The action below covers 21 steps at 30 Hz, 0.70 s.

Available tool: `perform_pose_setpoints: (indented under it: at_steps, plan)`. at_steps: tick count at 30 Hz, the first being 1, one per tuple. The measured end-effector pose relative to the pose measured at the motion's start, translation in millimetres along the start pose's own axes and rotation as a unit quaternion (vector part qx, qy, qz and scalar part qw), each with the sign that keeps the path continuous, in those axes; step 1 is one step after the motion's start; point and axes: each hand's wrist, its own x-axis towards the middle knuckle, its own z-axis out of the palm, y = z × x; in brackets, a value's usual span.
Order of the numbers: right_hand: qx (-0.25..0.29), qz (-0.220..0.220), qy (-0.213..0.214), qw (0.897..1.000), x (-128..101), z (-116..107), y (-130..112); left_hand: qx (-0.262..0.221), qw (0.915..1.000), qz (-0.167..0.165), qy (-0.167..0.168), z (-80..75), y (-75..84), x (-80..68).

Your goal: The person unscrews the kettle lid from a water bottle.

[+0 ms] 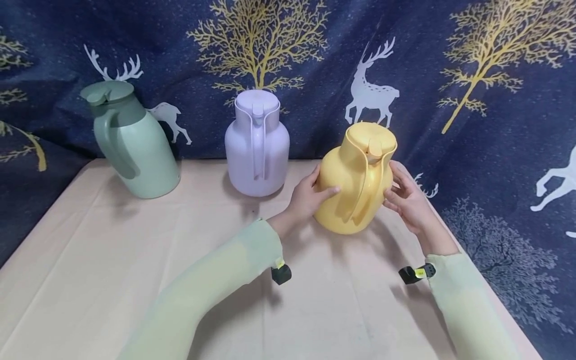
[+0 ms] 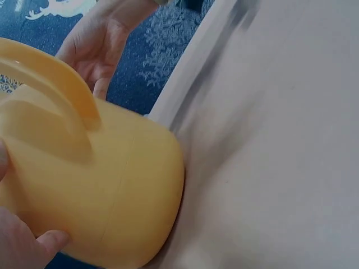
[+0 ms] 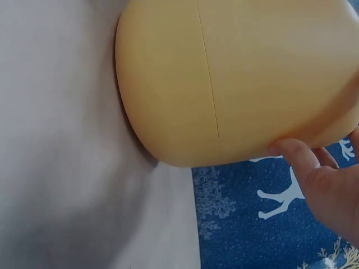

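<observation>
Hands (image 1: 310, 197) either side of yellow jug (image 1: 353, 180)

Behind the hands hangs a dark blue cloth (image 1: 495, 150) printed with golden trees and white deer, lying in soft folds. Under the hands is a table covered by a pale beige cloth (image 1: 90, 280), evenly lit.
</observation>
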Motion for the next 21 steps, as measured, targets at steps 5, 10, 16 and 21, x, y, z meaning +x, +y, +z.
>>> perform_pose_setpoints:
  at_steps: [5,10,16,21]
  plan:
    - [0.005,-0.013,-0.046,0.999,-5.9,3.0,3.3,-0.005,0.9999,-0.005,0.009,-7.5,-2.3,-12.7]
    - [-0.037,0.010,-0.047,0.998,-13.2,14.2,2.1,-0.011,0.9997,-0.007,0.021,-16.0,-4.0,-26.0]
    - [-0.076,0.037,-0.023,0.996,-23.3,30.0,0.4,-0.011,0.9995,-0.015,0.024,-24.8,-7.0,-41.8]
    - [-0.075,0.039,-0.018,0.996,-23.7,41.3,-1.5,-0.012,0.9994,-0.010,0.030,-33.3,-6.8,-51.7]
